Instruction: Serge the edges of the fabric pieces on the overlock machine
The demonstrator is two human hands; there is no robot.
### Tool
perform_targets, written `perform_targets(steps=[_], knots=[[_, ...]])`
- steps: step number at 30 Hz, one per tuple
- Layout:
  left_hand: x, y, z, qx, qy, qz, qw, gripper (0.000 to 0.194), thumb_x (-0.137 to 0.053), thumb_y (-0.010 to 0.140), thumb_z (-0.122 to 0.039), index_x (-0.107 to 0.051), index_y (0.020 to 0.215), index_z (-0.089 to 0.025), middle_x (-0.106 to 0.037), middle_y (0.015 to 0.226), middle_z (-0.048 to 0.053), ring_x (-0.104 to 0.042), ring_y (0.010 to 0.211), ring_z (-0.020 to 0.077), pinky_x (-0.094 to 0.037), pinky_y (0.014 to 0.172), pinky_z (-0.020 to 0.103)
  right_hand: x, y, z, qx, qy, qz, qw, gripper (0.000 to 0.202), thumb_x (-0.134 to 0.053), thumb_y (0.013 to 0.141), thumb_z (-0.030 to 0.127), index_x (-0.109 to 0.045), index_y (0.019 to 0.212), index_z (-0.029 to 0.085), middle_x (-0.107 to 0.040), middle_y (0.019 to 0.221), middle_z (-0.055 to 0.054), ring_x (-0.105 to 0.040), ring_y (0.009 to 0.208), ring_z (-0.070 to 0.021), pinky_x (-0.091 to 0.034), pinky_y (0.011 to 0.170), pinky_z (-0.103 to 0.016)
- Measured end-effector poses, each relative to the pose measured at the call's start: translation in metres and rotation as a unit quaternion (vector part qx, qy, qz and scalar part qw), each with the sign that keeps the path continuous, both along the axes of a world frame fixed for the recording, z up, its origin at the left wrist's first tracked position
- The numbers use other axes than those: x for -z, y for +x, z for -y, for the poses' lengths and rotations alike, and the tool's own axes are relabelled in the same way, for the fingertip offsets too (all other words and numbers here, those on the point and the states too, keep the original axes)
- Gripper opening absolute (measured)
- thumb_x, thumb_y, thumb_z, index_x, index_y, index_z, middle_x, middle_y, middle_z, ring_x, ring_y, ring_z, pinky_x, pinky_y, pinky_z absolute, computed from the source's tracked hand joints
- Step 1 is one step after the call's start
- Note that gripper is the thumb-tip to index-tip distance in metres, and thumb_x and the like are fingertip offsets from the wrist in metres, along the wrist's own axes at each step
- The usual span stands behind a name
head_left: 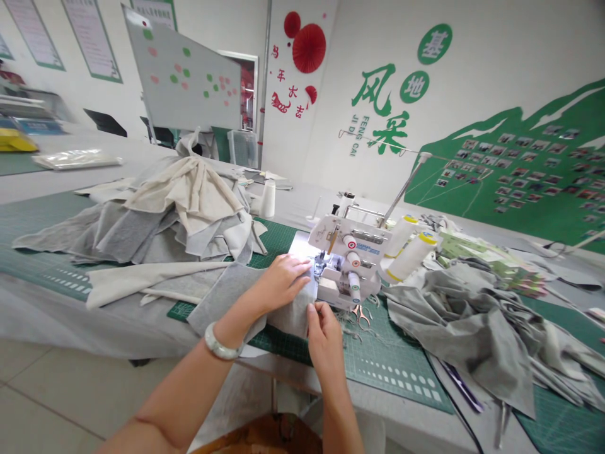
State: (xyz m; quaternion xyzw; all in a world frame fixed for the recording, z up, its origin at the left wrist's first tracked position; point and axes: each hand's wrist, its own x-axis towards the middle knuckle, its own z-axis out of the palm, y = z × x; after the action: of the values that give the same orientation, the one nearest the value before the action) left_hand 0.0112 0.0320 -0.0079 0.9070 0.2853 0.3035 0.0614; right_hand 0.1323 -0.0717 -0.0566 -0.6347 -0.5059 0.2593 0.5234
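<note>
A white overlock sewing machine [350, 252] stands on a green cutting mat, its lamp lit over the needle area. Grey cloth [288, 315] lies in front of it, with its edge beside the presser foot. My left hand [282, 282], with a bracelet at the wrist, rests flat on the cloth, fingers stretched toward the foot. Nearer the mat's front edge, my right hand [324, 325] pinches the right edge of the cloth between thumb and fingers. The cloth trails left from my left hand, under the forearm.
Grey and cream cloths [184, 195] are heaped at the left. Another grey pile [472, 321] lies at the right. Small scissors [362, 315] and thread scraps lie by the machine. White thread cones [413, 255] stand behind it; a purple-handled tool [460, 386] lies near the front edge.
</note>
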Motion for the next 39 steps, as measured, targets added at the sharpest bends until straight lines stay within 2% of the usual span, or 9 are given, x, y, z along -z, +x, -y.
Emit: perform_targets(steps=[6, 10, 17, 27, 39], knots=[[0.002, 0.0, 0.016, 0.005, -0.012, -0.002, 1.0, 0.03, -0.045, 0.098, -0.028, -0.063, 0.119, -0.017, -0.065, 0.123, 0.008, -0.056, 0.118, 0.0222, -0.04, 0.102, 0.041, -0.001, 0.0, -0.002, 0.004, 0.014, 0.018, 1.0, 0.032, -0.041, 0.092, 0.044, -0.047, 0.071, 0.022, -0.047, 0.063, 0.005, -0.042, 0.059, -0.0131, -0.031, 0.058, -0.024], [0.006, 0.0, 0.01, 0.004, -0.016, -0.004, 1.0, 0.031, -0.047, 0.097, -0.028, -0.063, 0.121, -0.016, -0.064, 0.126, 0.008, -0.055, 0.12, 0.022, -0.04, 0.103, 0.04, 0.0, 0.0, -0.001, 0.002, 0.02, 0.019, 1.0, 0.029, -0.044, 0.092, 0.042, -0.047, 0.071, 0.022, -0.044, 0.061, 0.006, -0.041, 0.057, -0.0126, -0.03, 0.056, -0.024], [0.005, 0.002, -0.002, 0.009, -0.013, -0.022, 1.0, 0.034, -0.046, 0.097, -0.031, -0.062, 0.123, -0.016, -0.062, 0.129, 0.01, -0.055, 0.122, 0.0239, -0.04, 0.104, 0.042, 0.004, -0.001, 0.001, 0.004, 0.004, 0.033, 0.999, 0.033, -0.039, 0.093, 0.045, -0.049, 0.071, 0.022, -0.051, 0.064, 0.003, -0.043, 0.061, -0.0143, -0.032, 0.057, -0.025], [0.005, -0.004, 0.01, -0.001, 0.006, 0.003, 1.0, 0.031, -0.048, 0.096, -0.033, -0.065, 0.117, -0.017, -0.065, 0.122, 0.009, -0.056, 0.118, 0.0233, -0.04, 0.104, 0.042, 0.005, 0.003, -0.001, 0.007, -0.007, 0.004, 1.0, 0.037, -0.037, 0.091, 0.05, -0.047, 0.068, 0.023, -0.048, 0.061, 0.003, -0.043, 0.056, -0.0137, -0.034, 0.052, -0.024], [0.008, -0.003, -0.001, -0.008, -0.01, -0.005, 1.0, 0.031, -0.049, 0.096, -0.029, -0.064, 0.12, -0.018, -0.064, 0.127, 0.009, -0.056, 0.12, 0.0229, -0.041, 0.105, 0.042, 0.0, 0.002, -0.004, -0.022, -0.017, -0.062, 0.998, 0.035, -0.039, 0.092, 0.052, -0.048, 0.073, 0.024, -0.06, 0.059, 0.001, -0.053, 0.05, -0.0145, -0.044, 0.051, -0.025]])
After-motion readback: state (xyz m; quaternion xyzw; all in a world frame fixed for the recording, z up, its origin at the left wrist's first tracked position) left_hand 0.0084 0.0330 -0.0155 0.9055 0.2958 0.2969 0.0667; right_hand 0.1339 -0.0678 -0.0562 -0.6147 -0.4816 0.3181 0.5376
